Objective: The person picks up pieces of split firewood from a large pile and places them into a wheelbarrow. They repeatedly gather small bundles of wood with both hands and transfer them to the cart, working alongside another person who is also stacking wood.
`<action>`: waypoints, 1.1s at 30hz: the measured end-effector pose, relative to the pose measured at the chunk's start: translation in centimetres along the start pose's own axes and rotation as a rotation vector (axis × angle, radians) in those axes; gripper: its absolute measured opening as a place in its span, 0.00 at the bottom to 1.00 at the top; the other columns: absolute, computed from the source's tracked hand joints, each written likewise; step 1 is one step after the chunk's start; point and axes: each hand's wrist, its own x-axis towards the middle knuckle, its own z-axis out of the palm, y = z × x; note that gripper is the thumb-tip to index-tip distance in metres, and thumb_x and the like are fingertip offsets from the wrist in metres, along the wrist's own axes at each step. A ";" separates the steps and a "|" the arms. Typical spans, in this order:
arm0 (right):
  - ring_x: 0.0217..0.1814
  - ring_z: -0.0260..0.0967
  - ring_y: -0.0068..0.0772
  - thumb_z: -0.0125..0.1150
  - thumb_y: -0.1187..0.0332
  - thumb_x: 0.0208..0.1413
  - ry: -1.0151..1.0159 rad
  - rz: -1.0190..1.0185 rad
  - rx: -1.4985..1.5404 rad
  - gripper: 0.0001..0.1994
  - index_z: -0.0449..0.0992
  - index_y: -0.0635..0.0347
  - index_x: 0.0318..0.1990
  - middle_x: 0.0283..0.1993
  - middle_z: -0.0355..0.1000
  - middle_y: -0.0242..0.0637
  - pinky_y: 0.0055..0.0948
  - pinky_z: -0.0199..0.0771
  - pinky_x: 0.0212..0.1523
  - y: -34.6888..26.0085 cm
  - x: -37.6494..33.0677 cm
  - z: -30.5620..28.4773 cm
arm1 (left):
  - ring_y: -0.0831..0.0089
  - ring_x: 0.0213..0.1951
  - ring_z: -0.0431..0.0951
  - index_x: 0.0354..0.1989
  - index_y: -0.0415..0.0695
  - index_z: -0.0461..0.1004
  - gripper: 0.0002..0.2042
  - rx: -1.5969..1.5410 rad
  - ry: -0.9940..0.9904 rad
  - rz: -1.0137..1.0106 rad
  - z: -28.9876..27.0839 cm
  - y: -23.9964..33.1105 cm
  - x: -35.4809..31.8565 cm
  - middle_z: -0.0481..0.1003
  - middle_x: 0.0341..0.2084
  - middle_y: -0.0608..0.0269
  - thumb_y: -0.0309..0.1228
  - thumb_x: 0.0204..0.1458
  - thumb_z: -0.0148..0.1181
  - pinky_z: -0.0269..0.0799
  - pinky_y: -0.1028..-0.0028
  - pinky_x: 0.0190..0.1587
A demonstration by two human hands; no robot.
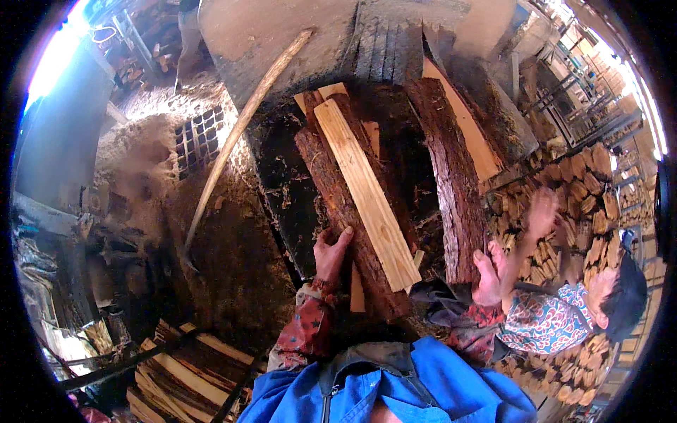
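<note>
My left hand (331, 257) grips the left edge of a bark-covered wood slab (331, 180), thumb on its side and the other fingers partly hidden. On top of this slab lies a pale sawn board (363, 190), tilted from upper left to lower right. More slab pieces lie under and behind them. To the right, a larger bark slab (451, 183) stretches away from me. Beside its near end is my right hand (488, 273), raised, fingers apart and holding nothing.
A co-worker in a patterned shirt (546, 321) is close at my right, a hand (541, 211) blurred. A long curved-handled tool (243, 120) leans at the left. Stacked split wood (571, 190) fills the right side; slabs (187, 370) lie in a rack at lower left.
</note>
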 end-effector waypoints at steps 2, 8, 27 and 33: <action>0.35 0.58 0.15 0.59 0.76 0.51 -0.178 -0.019 0.001 0.10 0.65 0.57 0.38 0.33 0.61 0.23 0.17 0.60 0.36 -1.3 -1.7 0.7 | 0.72 0.43 0.74 0.51 0.25 0.66 0.34 -0.021 -0.056 -0.027 -0.2 -0.3 0.3 0.75 0.43 0.53 0.41 0.45 0.71 0.70 0.74 0.47; 0.33 0.59 0.14 0.58 0.78 0.51 -0.375 -0.023 -0.118 0.06 0.66 0.59 0.34 0.31 0.65 0.26 0.18 0.63 0.34 -1.6 -3.3 3.7 | 0.71 0.42 0.74 0.51 0.25 0.66 0.36 -0.031 -0.039 0.049 -0.2 -1.9 1.0 0.75 0.42 0.53 0.45 0.44 0.71 0.70 0.73 0.47; 0.61 0.61 0.54 0.64 0.66 0.50 -0.544 -0.391 -0.801 0.29 0.64 0.73 0.57 0.56 0.64 0.56 0.39 0.60 0.62 5.2 -5.2 7.6 | 0.75 0.36 0.73 0.44 0.30 0.72 0.26 -0.001 0.018 0.051 0.4 0.1 -0.5 0.76 0.35 0.59 0.45 0.50 0.66 0.69 0.74 0.40; 0.60 0.61 0.53 0.66 0.68 0.48 -0.550 -0.570 -0.901 0.28 0.66 0.70 0.55 0.56 0.63 0.53 0.38 0.61 0.62 4.8 -5.7 8.1 | 0.75 0.36 0.73 0.46 0.30 0.71 0.27 -0.084 0.002 -0.032 0.7 0.6 -0.9 0.76 0.36 0.59 0.45 0.53 0.63 0.70 0.74 0.39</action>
